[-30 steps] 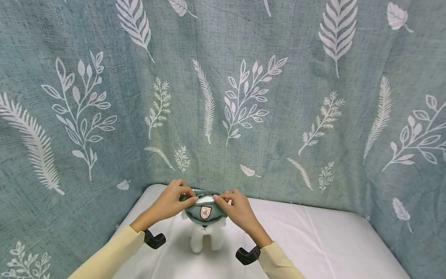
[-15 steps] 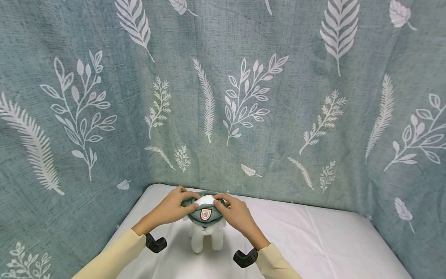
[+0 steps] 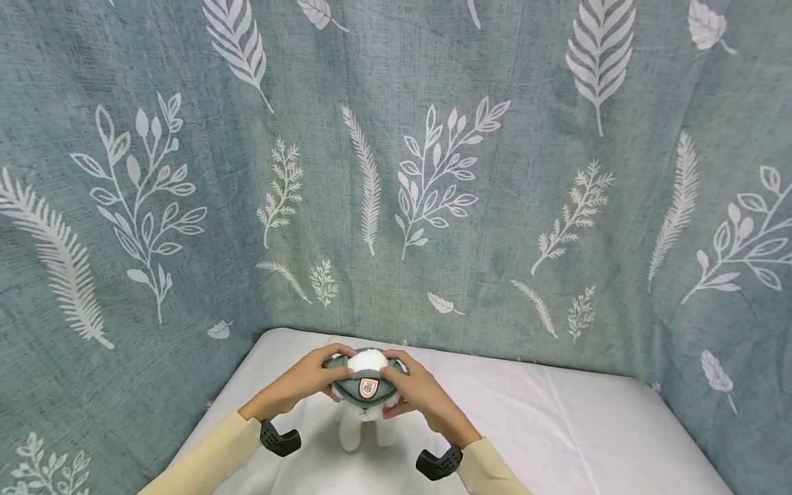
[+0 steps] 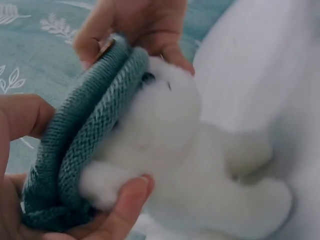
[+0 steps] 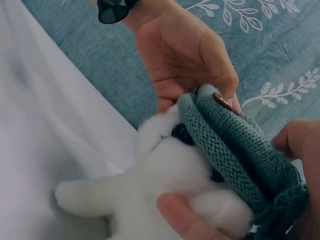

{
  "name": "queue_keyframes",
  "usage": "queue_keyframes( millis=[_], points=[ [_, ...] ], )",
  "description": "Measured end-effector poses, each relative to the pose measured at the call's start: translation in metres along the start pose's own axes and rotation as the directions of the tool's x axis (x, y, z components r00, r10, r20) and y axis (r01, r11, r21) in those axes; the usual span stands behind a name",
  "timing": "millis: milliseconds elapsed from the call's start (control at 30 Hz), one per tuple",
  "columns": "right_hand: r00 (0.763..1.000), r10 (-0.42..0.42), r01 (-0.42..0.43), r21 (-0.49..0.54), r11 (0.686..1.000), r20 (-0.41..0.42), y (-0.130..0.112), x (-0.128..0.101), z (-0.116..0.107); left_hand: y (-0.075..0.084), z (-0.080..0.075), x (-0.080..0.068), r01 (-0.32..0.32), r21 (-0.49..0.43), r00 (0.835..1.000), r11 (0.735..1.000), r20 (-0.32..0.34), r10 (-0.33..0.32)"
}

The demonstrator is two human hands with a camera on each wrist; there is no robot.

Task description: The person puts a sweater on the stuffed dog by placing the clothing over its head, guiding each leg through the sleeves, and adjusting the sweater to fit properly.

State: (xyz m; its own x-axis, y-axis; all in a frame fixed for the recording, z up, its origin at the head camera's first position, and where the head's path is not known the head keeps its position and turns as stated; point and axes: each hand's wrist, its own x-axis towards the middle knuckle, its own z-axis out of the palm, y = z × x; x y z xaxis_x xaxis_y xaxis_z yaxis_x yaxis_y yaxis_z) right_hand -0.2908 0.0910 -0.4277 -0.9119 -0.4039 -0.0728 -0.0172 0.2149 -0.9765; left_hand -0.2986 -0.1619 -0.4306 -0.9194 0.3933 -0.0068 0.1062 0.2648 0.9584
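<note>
I have both hands on the knitted teal hat [image 3: 365,382], one at each side of its rolled band: my left hand [image 3: 307,380] pinches the band with the thumb curled under the toy's head, and my right hand [image 3: 416,392] mirrors it, thumb tucked beneath and fingers over the top edge. Each grip is narrow and closed on the hat, as the wrist views show, with the ribbed band [image 4: 75,150] stretched between the two hands. The hat sits part-way over the head of the white plush toy [image 3: 366,421], a tuft of white [image 3: 367,358] poking through its open top and the shield badge [image 3: 368,388] facing me. I judge the step in hand to be working the hat down over the head, not yet seated. The next move, as I read it, calls for an even downward pull on both sides while the toy stays upright. The toy stands on the white sheet [image 3: 557,426], in front of the leaf-print cloth [image 3: 433,172].
</note>
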Motion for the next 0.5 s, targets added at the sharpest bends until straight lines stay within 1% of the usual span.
queue_keyframes(
  millis=[100, 200, 400, 500],
  points=[
    [1.0, 0.005, -0.005, 0.02, 1.0, -0.01, 0.001, -0.002, 0.0, -0.002, 0.003, 0.001, 0.008, -0.076, 1.0, 0.997, -0.022, -0.01],
    [1.0, 0.014, -0.013, 0.038, 0.999, -0.026, 0.002, -0.003, 0.001, -0.003, 0.008, 0.001, 0.019, -0.128, 0.997, 0.992, -0.067, -0.028],
    [0.997, 0.028, -0.023, 0.07, 0.997, -0.072, 0.006, -0.001, 0.004, -0.004, 0.018, 0.003, 0.031, -0.182, 0.985, 0.983, -0.163, -0.061],
    [0.994, 0.029, -0.021, 0.076, 0.997, -0.104, 0.011, 0.0, 0.006, -0.007, 0.021, 0.005, 0.043, -0.199, 0.977, 0.979, -0.195, -0.083]
  ],
)
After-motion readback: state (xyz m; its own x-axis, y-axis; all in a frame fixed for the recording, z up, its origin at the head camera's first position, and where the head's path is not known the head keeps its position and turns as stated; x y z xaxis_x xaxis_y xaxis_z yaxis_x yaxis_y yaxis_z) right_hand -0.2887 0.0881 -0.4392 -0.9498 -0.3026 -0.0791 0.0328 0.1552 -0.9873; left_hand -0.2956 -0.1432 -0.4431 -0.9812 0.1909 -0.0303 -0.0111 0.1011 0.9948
